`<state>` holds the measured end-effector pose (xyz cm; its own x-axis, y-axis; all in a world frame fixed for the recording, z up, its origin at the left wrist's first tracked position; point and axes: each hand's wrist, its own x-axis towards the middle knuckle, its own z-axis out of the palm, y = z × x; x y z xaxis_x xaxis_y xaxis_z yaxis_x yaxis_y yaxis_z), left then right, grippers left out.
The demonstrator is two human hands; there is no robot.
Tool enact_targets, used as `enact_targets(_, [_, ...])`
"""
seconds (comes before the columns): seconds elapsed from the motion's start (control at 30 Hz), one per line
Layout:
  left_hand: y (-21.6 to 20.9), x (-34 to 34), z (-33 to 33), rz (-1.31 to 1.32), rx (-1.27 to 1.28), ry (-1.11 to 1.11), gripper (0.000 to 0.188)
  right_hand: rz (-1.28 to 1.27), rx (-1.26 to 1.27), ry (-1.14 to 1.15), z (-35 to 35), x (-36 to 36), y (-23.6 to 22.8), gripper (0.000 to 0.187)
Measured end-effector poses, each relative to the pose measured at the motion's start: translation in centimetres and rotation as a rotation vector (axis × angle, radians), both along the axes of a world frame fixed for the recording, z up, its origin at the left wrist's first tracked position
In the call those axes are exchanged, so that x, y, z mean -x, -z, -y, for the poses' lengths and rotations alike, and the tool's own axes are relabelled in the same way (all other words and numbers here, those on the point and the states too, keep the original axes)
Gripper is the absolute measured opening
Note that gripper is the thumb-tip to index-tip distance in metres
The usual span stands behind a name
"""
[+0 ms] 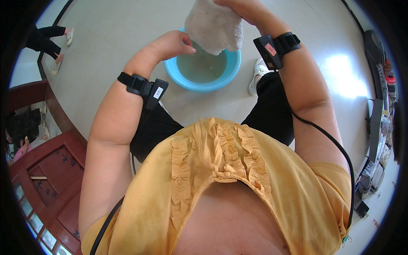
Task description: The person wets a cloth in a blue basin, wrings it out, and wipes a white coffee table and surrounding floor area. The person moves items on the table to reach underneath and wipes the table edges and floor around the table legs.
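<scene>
Holding a fleecy off-white towel [212, 27] by its upper part in the right hand [233, 3], with that grip clasping the fabric and the fingers mostly lying out of view. Letting the towel hang over the far side of a round light-blue basin [203, 87], well inside the edges of the floor [112, 32], probably for catching drips in the cloudy water [200, 68] below. Not showing clearly any contact between hem and water. Hovering with the left hand [173, 44] above the basin's left part, just beside the towel, with thumb and fingers curling inward; showing nothing held there, yet not being able to tell an open grip from a closed one. Standing the basin on the floor ahead of the knees, seemingly for working directly below both hands, with a white shoe [257, 71] resting just right of it and black trousers [274, 102] spreading to either side, likely for making room. Wearing black boxes [272, 62] strapped at both wrists, apparently for leaving the palms free, with a black cable [325, 133] running along the right arm. Farther out, showing another person's legs [46, 37] near the floor's upper-left corner, dark-red wooden furniture [53, 168] along its left edge and assorted items [377, 138] lining its right edge.
</scene>
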<state>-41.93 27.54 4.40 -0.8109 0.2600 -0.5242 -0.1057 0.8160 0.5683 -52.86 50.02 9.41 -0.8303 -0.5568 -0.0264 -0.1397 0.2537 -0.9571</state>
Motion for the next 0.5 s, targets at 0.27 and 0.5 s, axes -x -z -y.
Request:
enact_targets(0.27, [1.4,-2.1,-0.3,-0.246,-0.121,0.046,0.045,0.004,0.001,0.052,-0.1,-0.1,-0.8,0.025])
enact_targets(0.5, [-0.8,-0.4,-1.4,0.105,-1.179,-0.64,0.058,-0.807,-0.688,-0.195,1.0,-0.7,1.9,0.028])
